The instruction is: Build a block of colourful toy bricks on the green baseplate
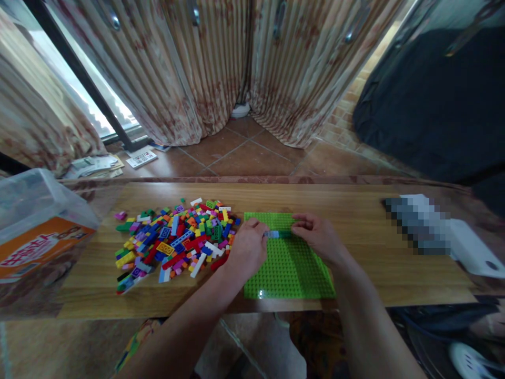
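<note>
A light green studded baseplate [282, 273] lies on the wooden table. Over its upper part, a light blue brick [271, 233] and a dark green brick [284, 234] sit end to end in one row; whether they are pressed onto the studs I cannot tell. My left hand [249, 246] is closed at the row's left end, its fingertips pinching the light blue brick. At the other end is my right hand [317, 236], thumb tip beside the dark green brick, with a gap between thumb and forefinger.
Left of the baseplate spreads a big pile of mixed coloured bricks [177, 242]. A clear plastic tub [43, 210] with an orange label stands beyond the table's left end. A blurred-out dark object [420, 223] and a white flat object [475, 250] lie at the right end.
</note>
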Tool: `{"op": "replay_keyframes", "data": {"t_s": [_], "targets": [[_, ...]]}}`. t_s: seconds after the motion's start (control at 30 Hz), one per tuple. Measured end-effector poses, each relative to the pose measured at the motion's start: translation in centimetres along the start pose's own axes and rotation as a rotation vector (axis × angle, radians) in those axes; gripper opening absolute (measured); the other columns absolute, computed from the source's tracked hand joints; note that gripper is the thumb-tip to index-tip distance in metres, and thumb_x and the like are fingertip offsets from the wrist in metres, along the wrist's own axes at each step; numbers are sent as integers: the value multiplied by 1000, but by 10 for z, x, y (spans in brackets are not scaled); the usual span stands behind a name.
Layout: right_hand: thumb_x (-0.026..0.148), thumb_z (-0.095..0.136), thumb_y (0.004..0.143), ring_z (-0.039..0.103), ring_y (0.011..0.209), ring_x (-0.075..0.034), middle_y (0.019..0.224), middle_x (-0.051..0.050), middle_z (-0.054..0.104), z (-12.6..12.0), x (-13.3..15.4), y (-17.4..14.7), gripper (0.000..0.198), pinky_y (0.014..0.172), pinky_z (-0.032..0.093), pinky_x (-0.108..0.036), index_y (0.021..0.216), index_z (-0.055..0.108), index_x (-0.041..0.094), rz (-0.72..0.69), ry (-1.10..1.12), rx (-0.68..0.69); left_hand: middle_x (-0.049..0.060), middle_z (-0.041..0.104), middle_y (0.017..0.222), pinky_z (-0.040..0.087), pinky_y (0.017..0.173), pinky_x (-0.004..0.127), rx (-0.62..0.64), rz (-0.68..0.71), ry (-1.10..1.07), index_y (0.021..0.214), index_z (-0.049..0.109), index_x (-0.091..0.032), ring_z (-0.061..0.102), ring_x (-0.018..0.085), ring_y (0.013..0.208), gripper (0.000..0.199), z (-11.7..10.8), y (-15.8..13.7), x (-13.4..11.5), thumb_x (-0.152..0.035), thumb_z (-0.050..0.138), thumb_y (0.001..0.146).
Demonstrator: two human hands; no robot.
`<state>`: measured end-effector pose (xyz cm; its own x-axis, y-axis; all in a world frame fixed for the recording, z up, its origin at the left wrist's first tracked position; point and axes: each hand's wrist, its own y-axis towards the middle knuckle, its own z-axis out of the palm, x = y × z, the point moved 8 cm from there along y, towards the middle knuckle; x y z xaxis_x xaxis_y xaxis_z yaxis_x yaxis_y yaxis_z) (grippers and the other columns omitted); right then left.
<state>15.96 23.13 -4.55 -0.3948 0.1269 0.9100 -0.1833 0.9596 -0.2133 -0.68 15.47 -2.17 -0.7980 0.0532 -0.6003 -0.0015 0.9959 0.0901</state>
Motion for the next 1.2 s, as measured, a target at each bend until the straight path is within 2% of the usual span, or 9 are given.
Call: {"op": "replay_keyframes", "data": {"t_s": [0.33,0.53,0.77,1.2], "targets": [[18,64,65,63,62,-15,69,-2,70,3,-1,3,33,64,48,-28,97,68,15,-37,-121,11,7,60,98,50,87,34,-13,5,2,94,68,-17,57,20,93,18,2,-1,2,-11,53,86],[19,64,65,64,63,-15,68,-1,70,3,1,1,32,62,48,-27,97,68,15,-22,-97,31,8,61,98,50,88,35,-9,1,7,94,67,-16,58,21,94,17,1,-1,1,-12,52,87],[17,65,63,63,61,-15,65,0,68,3,-2,3,25,61,47,-27,87,67,16,8,-101,10,7,61,99,50,89,36,-9,-8,16,94,67,-17,58,22,95,17,2,0,2,-12,53,86],[22,65,63,63,58,-16,62,0,69,4,6,0,24,58,47,-28,86,69,18,-82,-145,-11,7,60,98,49,90,36,-12,-18,4,93,66,-17,56,21,95,17,3,-2,2,-11,52,86]]}}
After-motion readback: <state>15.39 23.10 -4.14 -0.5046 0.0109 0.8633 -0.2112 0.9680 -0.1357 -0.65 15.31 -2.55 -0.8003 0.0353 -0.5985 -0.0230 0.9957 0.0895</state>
